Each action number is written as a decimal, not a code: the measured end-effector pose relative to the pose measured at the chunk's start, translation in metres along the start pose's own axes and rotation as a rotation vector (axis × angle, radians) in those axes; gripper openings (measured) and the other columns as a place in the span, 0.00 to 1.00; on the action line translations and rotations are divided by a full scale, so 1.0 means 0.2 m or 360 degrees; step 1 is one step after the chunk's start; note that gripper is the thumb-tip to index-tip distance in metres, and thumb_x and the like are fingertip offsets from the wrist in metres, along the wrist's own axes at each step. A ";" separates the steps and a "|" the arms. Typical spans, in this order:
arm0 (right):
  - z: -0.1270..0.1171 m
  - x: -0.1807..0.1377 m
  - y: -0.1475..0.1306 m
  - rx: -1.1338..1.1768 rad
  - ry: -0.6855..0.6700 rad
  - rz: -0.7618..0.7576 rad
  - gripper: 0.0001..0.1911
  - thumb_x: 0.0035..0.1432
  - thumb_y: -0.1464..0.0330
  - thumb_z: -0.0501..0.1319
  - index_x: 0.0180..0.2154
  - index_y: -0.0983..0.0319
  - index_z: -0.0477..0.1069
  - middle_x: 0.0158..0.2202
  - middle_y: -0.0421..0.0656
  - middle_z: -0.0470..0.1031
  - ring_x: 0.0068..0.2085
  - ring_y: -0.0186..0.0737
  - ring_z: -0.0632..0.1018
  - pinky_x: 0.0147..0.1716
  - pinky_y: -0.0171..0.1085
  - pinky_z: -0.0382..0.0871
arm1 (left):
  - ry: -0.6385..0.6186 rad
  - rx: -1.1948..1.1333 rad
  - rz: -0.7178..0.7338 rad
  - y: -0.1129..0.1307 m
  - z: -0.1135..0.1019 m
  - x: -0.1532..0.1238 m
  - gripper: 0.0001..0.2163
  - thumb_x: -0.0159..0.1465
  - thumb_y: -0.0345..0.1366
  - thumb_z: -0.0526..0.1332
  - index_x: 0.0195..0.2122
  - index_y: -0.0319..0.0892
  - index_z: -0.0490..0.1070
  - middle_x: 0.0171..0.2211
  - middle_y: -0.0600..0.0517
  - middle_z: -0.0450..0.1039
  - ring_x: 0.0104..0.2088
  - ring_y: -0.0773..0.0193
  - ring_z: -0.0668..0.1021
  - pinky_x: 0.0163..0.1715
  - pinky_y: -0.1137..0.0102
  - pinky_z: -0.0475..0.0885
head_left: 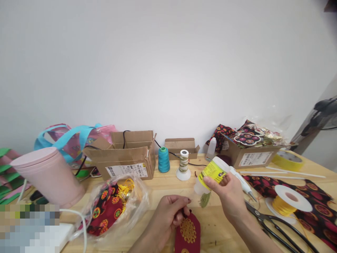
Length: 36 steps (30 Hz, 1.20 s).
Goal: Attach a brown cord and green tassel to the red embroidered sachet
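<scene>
My left hand (pixel 167 214) is closed in a pinch at the top of a dark red fabric pouch (pixel 188 230) with a gold embroidered pattern. The pouch's lower end runs out of view. In my right hand (pixel 230 193) is a white plastic bottle (pixel 213 172) with a yellow label, tilted, its lower end toward the left hand. Just under the bottle lies a small olive-green tuft (pixel 204 199), like thread. Black-handled scissors (pixel 276 225) lie right of my right wrist, and a white glue gun (pixel 243 182) is behind that hand.
Thread spools, teal (pixel 163 160) and camouflage-coloured (pixel 183 165), stand mid-table by cardboard boxes (pixel 131 158). At left are a pink bin (pixel 50 177) and a plastic bag (pixel 134 203) of patterned pouches. A yellow cord spool (pixel 286 203) and patterned cloth (pixel 316 196) lie at right.
</scene>
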State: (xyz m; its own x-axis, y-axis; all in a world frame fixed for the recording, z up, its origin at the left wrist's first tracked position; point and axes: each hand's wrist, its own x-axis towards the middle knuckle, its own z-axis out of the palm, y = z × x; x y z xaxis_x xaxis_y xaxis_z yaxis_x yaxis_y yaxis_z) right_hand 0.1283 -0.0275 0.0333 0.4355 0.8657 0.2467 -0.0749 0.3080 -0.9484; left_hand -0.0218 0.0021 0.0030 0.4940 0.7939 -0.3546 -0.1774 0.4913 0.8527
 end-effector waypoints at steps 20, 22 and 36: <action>-0.02 0.00 -0.01 -0.0175 0.0034 -0.0098 0.17 0.35 0.68 0.67 0.31 0.65 0.67 0.30 0.43 0.74 0.31 0.41 0.74 0.31 0.35 0.69 | -0.0055 0.0062 0.0050 0.00 -0.01 0.00 0.09 0.47 0.36 0.62 0.22 0.33 0.71 0.14 0.54 0.65 0.11 0.81 0.55 0.12 0.78 0.41; -0.05 0.05 0.00 0.0081 0.0255 -0.0025 0.16 0.39 0.66 0.66 0.33 0.63 0.67 0.31 0.41 0.74 0.32 0.38 0.74 0.30 0.32 0.70 | -0.0064 0.0033 0.0046 -0.01 -0.02 0.00 0.09 0.47 0.36 0.62 0.22 0.33 0.71 0.15 0.54 0.65 0.11 0.81 0.55 0.12 0.79 0.41; -0.06 0.21 -0.03 0.1379 -0.0292 0.0989 0.09 0.48 0.67 0.60 0.29 0.67 0.69 0.26 0.39 0.74 0.21 0.23 0.73 0.22 0.19 0.68 | -0.0114 0.0036 0.0003 -0.01 -0.08 0.08 0.18 0.41 0.44 0.65 0.24 0.32 0.72 0.15 0.52 0.68 0.09 0.80 0.61 0.09 0.82 0.48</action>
State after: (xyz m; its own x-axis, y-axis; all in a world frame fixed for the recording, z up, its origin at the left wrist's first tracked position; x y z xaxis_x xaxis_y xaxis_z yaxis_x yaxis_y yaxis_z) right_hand 0.1578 0.0012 0.0473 -0.0328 0.9904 -0.1345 -0.8765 -0.0932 -0.4722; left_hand -0.0277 0.0207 -0.0106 0.5533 0.7668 -0.3254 -0.1597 0.4810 0.8621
